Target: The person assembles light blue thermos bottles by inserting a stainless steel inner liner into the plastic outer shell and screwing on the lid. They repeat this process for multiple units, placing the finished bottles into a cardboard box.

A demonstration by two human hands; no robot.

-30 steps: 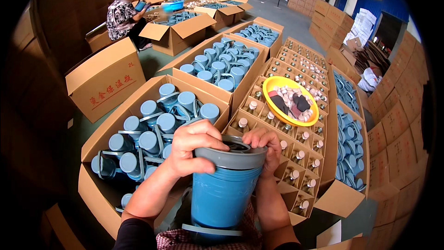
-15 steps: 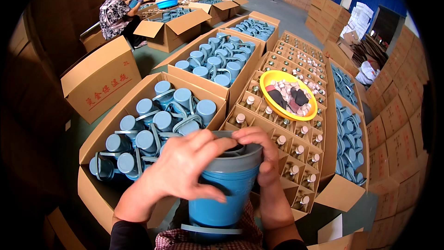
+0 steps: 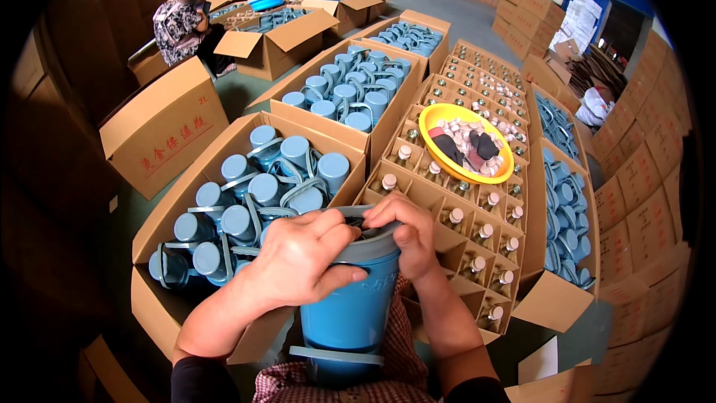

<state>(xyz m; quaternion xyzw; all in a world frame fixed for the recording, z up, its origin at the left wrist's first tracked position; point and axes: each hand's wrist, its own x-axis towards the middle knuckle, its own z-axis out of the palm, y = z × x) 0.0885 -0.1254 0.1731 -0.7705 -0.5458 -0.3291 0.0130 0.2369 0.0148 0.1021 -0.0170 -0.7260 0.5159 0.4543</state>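
A tall blue plastic jug body (image 3: 352,306) with a grey top rim stands upright against my lap. My left hand (image 3: 298,260) wraps over the rim from the left, thumb pressed on the jug's wall. My right hand (image 3: 406,235) grips the rim from the right side, fingers curled over its edge. A grey band circles the jug near its base. What lies inside the mouth is hidden by both hands.
An open cardboard box (image 3: 168,302) of blue jug bodies sits left. A divided carton (image 3: 462,250) of capped glass liners lies right, with a yellow bowl (image 3: 430,134) of small parts on it. More boxes stand behind. A seated person (image 3: 179,26) works far left.
Both hands have shifted on the jug's rim: my left hand slid further over the top and my right hand moved lower on the right edge. The view dipped slightly.
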